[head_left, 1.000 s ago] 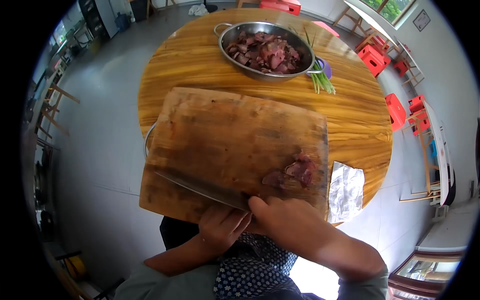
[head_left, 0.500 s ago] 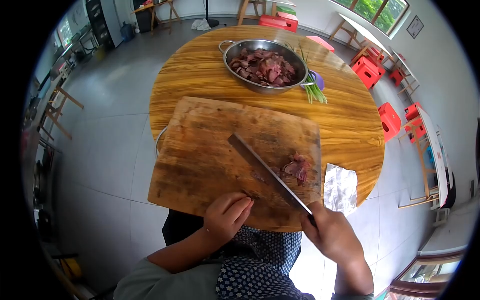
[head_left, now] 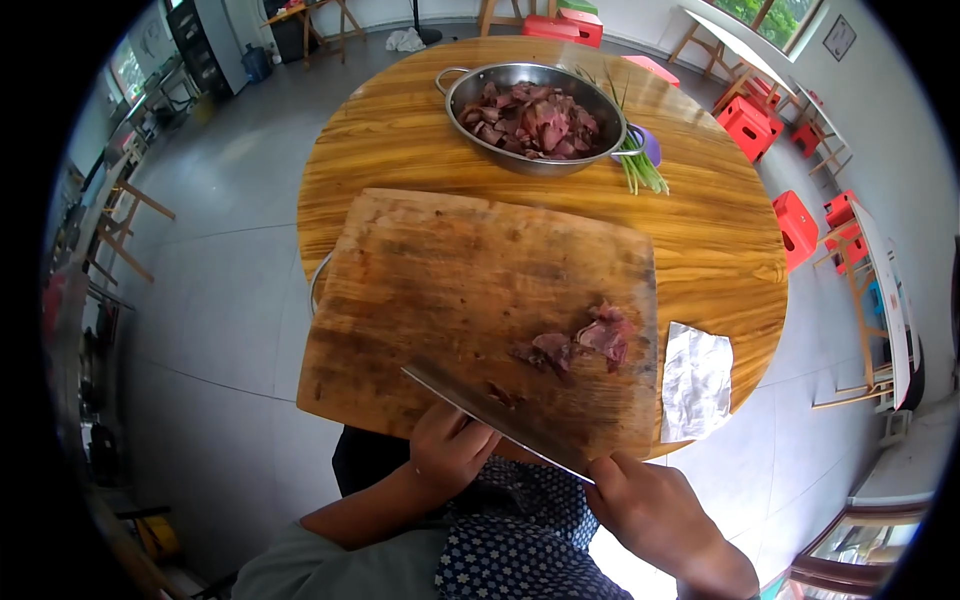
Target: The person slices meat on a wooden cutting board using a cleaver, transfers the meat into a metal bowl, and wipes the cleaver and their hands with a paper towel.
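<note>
Wooden board (head_left: 430, 270) under everything, left hand (head_left: 452, 447) bunched up by the knife (head_left: 485, 408), can't tell if it's pinching anything. Blade's slanted near the board's close edge, looks stiff and kinda heavy, so the handle's the place to grab. Dark red meat (head_left: 607, 338) sits toward the board's right, probably soft and slippery, best pinched mid-slice. Right hand (head_left: 648, 502) is wrapped round the handle.
</note>
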Available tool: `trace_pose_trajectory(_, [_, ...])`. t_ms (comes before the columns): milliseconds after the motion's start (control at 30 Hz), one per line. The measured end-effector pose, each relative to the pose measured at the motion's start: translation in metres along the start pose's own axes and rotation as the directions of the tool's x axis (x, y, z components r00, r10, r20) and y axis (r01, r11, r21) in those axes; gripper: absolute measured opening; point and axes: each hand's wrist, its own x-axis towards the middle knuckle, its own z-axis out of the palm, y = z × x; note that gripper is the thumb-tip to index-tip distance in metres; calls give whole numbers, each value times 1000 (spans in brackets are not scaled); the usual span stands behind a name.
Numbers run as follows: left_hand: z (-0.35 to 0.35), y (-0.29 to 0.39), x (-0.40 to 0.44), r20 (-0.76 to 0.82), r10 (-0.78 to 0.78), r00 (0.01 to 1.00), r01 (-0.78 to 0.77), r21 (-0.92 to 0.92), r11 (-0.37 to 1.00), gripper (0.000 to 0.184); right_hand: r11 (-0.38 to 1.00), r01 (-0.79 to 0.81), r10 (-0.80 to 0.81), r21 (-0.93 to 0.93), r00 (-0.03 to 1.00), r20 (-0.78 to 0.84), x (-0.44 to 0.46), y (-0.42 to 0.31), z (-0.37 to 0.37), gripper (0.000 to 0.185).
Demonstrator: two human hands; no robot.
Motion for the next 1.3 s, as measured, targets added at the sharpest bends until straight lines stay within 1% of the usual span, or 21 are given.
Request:
trace_pose_trajectory(33, [1,1,0,-18,-12,1000,12,-12,1000,21,1000,-5,5,7,1000,2,1,1,1,20])
trace_pose_trajectory(100, [1,0,0,-9,-12,1000,12,-8,1000,21,999,20,-20,34,1000,-6,2,4,2,20])
trace_pose_trajectory(233, [-3,2,2,26,-23,999,23,6,1000,22,999,2,-2,36,1000,10,6,5,2,19])
trace_pose_trajectory(333, [-1,1,1,27,-24,999,25,-12,1000,21,996,-45,40,73,997,66,5,5,-4,18])
trace_pose_trajectory(400, [-1,1,1,27,-33,999,33,-13,999,21,993,-96,84,72,985,153,1,7,-8,17])
trace_pose_trajectory(600, [0,0,1,43,-49,998,50,-25,998,18,981,-183,165,56,956,242,-4,0,-23,15])
trace_pose_trajectory(667, [0,0,1,44,-43,998,45,-34,998,17,981,-179,159,72,960,230,-2,2,-20,15])
trace_pose_trajectory(700, [-2,0,1,61,-64,996,67,-33,997,18,982,-168,147,84,966,213,-1,3,-19,15])
trace_pose_trajectory(833, [-2,-1,0,63,-105,992,108,-49,993,21,986,-156,141,52,966,215,8,6,-16,14])
trace_pose_trajectory(967, [-2,-1,1,70,-108,992,113,-63,992,24,980,-170,140,103,957,253,21,7,-16,15])
trace_pose_trajectory(1133, [-1,-2,-1,65,-100,993,101,-11,995,26,978,-149,103,145,953,286,36,-1,-11,16])
trace_pose_trajectory(1200, [1,-2,0,45,-88,995,89,-30,996,26,967,-208,159,143,942,295,32,-6,-14,15])
trace_pose_trajectory(1300, [2,-3,1,34,-87,996,89,-48,995,25,970,-227,190,87,932,309,13,-3,-19,14])
